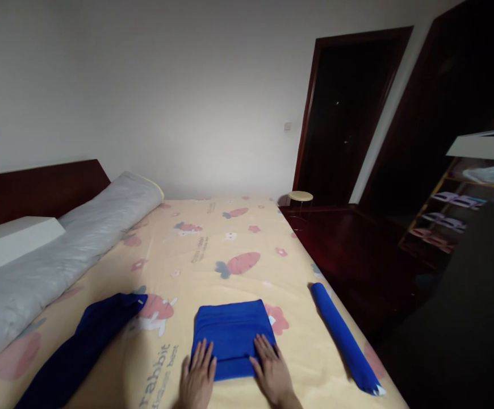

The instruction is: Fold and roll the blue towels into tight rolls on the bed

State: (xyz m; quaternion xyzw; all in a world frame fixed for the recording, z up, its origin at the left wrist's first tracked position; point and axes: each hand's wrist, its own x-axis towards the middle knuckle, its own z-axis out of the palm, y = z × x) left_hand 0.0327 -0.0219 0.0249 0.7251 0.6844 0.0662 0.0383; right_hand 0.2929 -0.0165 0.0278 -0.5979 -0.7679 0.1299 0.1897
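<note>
A blue cloth [234, 329], folded into a flat rectangle, lies on the patterned bed sheet [213, 284] at the bottom centre. My left hand [198, 375] rests on its near left corner with the fingers spread. On its near right part lies my right hand [271, 366], palm down and fingers apart. To the right, close to the bed's edge, is a long narrow blue roll [344, 338] with a small white tip at its near end. A darker blue cloth [87, 341] lies loosely bunched on the left.
A grey rolled quilt [80, 233] runs along the bed's left side, with a white box [19, 238] by the headboard [42, 184]. Beyond the bed's right edge stand a round stool [300, 196] and a rack with shoes [438, 218].
</note>
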